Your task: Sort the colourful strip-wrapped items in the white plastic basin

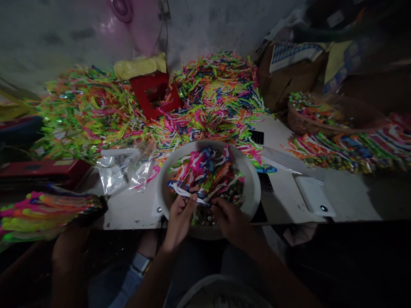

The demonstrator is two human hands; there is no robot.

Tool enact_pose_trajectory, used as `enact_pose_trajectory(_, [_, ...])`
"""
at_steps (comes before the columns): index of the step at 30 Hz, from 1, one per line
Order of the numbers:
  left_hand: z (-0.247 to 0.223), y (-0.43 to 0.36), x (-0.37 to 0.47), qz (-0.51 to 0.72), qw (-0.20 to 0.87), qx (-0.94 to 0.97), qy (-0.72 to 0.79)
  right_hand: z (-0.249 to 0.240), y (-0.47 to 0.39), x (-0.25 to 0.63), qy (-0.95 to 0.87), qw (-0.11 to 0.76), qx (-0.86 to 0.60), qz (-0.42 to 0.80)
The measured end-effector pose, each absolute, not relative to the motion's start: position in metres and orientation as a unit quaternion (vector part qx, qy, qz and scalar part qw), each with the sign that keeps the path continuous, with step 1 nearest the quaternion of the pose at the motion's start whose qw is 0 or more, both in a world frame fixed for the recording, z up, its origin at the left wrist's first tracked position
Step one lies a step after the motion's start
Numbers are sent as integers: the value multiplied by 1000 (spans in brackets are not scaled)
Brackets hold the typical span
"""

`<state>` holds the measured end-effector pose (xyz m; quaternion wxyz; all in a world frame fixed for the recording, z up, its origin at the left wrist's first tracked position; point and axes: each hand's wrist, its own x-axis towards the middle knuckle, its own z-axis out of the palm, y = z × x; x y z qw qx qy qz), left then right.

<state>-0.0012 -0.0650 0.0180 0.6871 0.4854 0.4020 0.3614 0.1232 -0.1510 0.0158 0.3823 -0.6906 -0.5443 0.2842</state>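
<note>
Left hand (180,214) partly hides the bowl (254,188); lower basin (218,278) is cut off.

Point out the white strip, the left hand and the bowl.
White strip (180,191), head view: its white length, left of the thumb.
Left hand (180,217), head view: middle of the hand.
Bowl (251,182), head view: bare inner wall, on the picture's right.

On the white table (128,216) sit a bowl (256,192), bright strips (218,92), a clear bag (143,164) and a white box (311,194).
</note>
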Motion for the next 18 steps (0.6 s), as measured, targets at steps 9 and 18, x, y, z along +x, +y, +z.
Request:
enact_pose_trajectory(9, [27,-37,-53,392,573,540,476,26,-132,138,-669,223,-660,259])
enact_pose_trajectory(18, [24,46,-114,196,111,751,620,13,-118,145,-680,3,-685,261])
